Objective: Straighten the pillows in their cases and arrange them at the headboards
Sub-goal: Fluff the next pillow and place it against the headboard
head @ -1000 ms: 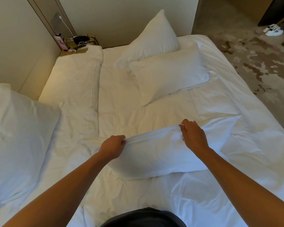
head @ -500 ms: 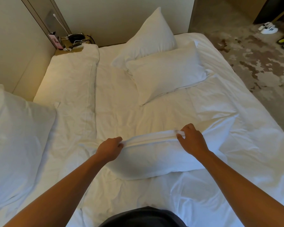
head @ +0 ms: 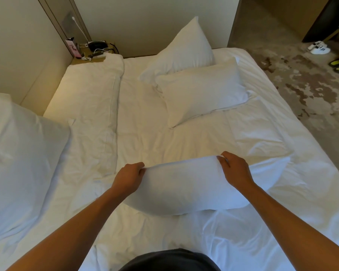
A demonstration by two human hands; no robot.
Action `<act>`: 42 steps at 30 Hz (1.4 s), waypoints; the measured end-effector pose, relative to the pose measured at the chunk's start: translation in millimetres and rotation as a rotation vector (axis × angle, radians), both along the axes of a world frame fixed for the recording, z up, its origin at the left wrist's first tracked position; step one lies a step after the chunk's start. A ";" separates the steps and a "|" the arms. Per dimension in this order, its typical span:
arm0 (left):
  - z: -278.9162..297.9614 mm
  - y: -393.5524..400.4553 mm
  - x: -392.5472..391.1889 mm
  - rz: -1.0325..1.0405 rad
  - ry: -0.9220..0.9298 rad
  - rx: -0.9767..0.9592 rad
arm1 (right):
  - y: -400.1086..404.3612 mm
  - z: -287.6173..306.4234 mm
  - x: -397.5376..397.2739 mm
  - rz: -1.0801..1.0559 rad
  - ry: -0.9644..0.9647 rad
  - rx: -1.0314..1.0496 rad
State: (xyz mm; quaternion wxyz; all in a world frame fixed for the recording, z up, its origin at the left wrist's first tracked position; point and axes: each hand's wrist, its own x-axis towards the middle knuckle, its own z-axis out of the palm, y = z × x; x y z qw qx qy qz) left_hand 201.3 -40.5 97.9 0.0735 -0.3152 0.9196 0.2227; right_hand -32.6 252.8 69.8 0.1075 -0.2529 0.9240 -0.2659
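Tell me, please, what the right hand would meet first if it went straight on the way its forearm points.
Probably bare sheet first, then the flat pillow lying ahead; the right hand points up-left, but depth is hard to judge.

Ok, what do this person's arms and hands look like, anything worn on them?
Both forearms are bare as far as the frame shows. The left hand and right hand carry no gloves, and no rings or watch show. No sleeves are in view.

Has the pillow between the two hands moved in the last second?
Yes. Its gripped top edge has risen a little and bulged up, judged against the flat pillow lying farther up the bed; its lower side stays on the sheet.
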 end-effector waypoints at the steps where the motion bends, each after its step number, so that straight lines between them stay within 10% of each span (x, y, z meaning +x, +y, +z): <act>1: 3.2 -0.2 4.2 0.004 0.014 0.001 | -0.3 3.3 1.7 0.007 0.009 -0.003; 26: 132.9 -115.6 209.5 0.416 0.308 -0.384 | -202.9 118.9 121.3 0.376 0.001 -0.327; 42: 11.2 -169.6 338.1 0.444 0.167 -0.039 | -272.4 14.7 244.8 0.291 -0.083 0.014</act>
